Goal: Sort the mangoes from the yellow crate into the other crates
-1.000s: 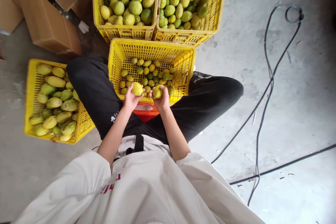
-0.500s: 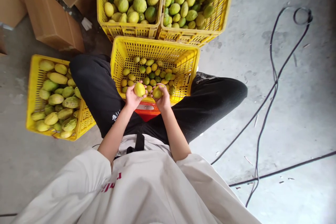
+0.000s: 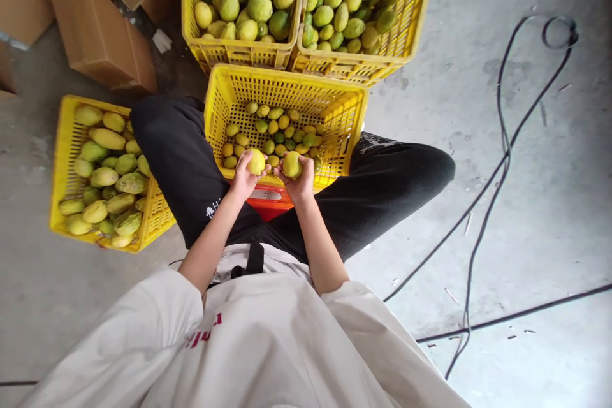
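Observation:
In my left hand [image 3: 243,178] rests a bright yellow lemon [image 3: 256,162], with the fingers curled around its side and underneath. My right hand [image 3: 301,185] grips a greener-yellow lemon [image 3: 292,165], thumb along its right side. The two hands are close together over the near rim of a yellow crate [image 3: 287,78] between my knees. Inside that crate, several small yellow and green lemons [image 3: 289,132] lie spread over the slotted floor. Part of a red plastic thing [image 3: 268,207] shows below my hands.
Two yellow crates [image 3: 239,51] full of larger lemons stand at the far side. A smaller-looking yellow crate [image 3: 56,185] of lemons sits by my left knee. Cardboard boxes [image 3: 98,32] lie at the upper left. Black cable [image 3: 502,159] loops across the concrete floor at right.
My right hand has turned palm-up more, and its lemon now shows more fully, slightly higher and to the right. The left hand still holds its lemon. The view has shifted slightly.

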### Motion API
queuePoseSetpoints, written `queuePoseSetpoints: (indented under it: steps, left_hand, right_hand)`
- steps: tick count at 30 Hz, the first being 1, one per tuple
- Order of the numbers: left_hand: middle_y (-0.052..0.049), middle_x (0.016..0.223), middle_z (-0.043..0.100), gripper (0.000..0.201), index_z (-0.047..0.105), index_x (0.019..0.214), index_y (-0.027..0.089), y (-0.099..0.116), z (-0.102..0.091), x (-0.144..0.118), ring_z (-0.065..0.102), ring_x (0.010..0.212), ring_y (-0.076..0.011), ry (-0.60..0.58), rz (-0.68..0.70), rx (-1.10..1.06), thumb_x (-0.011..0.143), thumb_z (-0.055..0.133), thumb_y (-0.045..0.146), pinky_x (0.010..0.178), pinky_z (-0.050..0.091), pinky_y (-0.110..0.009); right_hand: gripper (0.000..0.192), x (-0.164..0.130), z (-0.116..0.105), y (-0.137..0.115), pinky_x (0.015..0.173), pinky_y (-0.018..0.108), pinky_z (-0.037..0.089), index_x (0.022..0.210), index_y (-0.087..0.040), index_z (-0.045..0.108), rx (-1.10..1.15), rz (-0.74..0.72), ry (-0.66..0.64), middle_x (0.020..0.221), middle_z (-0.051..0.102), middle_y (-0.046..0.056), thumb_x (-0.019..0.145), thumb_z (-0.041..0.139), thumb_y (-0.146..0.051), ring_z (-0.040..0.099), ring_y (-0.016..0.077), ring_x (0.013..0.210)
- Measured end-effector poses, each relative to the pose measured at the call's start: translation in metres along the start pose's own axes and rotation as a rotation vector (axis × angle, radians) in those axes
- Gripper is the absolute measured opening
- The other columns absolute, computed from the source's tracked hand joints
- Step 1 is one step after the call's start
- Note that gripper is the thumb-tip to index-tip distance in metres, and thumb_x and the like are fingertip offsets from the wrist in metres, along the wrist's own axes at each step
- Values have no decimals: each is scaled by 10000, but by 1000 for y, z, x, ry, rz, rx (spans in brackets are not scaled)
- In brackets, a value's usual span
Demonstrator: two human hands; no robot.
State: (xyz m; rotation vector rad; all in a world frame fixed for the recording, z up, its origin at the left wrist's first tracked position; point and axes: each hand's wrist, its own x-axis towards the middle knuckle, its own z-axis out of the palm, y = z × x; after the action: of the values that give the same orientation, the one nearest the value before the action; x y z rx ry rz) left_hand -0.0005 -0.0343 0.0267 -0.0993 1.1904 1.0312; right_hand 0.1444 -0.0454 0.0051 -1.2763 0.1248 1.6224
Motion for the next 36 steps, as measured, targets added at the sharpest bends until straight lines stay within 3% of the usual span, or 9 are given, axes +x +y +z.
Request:
queuePoseSetpoints:
  steps: [3, 7, 12, 16, 20, 25, 31, 36]
  left_hand:
    - [25, 783, 720, 296, 573, 987, 235, -1, 1, -1, 703, 552, -101, 13, 0, 35, 980, 829, 384, 498, 469, -173]
    - [36, 759, 678, 285, 592, 983, 243, -1, 5, -3, 632, 511, -93, -22, -14, 65, 961, 849, 365, 484, 419, -192]
    - [-27, 817, 747, 141, 698, 1057, 223, 1, 7, -4, 677, 592, -147, -54, -36, 66, 1020, 679, 358, 544, 475, -242]
    - [-91, 914, 813, 282, 732, 1130, 198, 2, 7, -4, 809, 793, -224, -35, -65, 15, 1052, 492, 325, 623, 558, -272]
    - [-75, 987, 831, 228, 718, 1176, 209, 2, 7, -3, 826, 807, -205, -6, -50, -18, 1046, 556, 304, 668, 603, -258]
    - [1, 864, 729, 118, 705, 1114, 231, -2, 2, -2, 702, 648, -120, -77, -16, 66, 1033, 675, 311, 541, 477, -197]
    - [17, 885, 732, 267, 638, 1053, 234, -7, -3, 0, 709, 657, -115, -165, 3, 110, 878, 839, 245, 533, 440, -184]
    - [19, 861, 747, 334, 651, 1081, 221, -9, -4, 2, 689, 631, -113, -208, -10, 194, 847, 879, 286, 517, 410, -180]
  right_hand:
    - [234, 1, -1, 2, 582, 288, 634, 1008, -274, 645, -19, 21, -7, 813, 704, 0, 898, 737, -460, 735, 219, 759]
    - [214, 0, 1, 4, 499, 218, 498, 1008, -271, 622, -60, 26, -55, 865, 730, -5, 889, 741, -404, 777, 210, 800]
    - [241, -1, 2, 5, 647, 280, 634, 1050, -277, 602, -108, 2, -64, 898, 743, -17, 871, 734, -368, 818, 238, 897]
    - [241, -1, 2, 4, 718, 326, 692, 1051, -283, 601, -76, -5, -23, 881, 728, -18, 866, 718, -382, 838, 264, 961]
    - [220, 0, 4, 1, 791, 404, 735, 1036, -290, 576, 29, -17, -9, 910, 765, 12, 852, 660, -378, 841, 288, 1014]
    - [297, 2, 5, 3, 865, 494, 754, 1070, -304, 540, 53, -52, 18, 951, 780, 3, 830, 714, -333, 843, 288, 978]
    - [291, 4, 0, 6, 751, 310, 714, 1101, -288, 614, -40, -66, 3, 829, 674, -64, 869, 788, -317, 771, 180, 774]
    - [334, 4, -3, 8, 704, 276, 683, 1045, -303, 620, -134, -72, -74, 814, 651, -74, 815, 862, -312, 792, 194, 830]
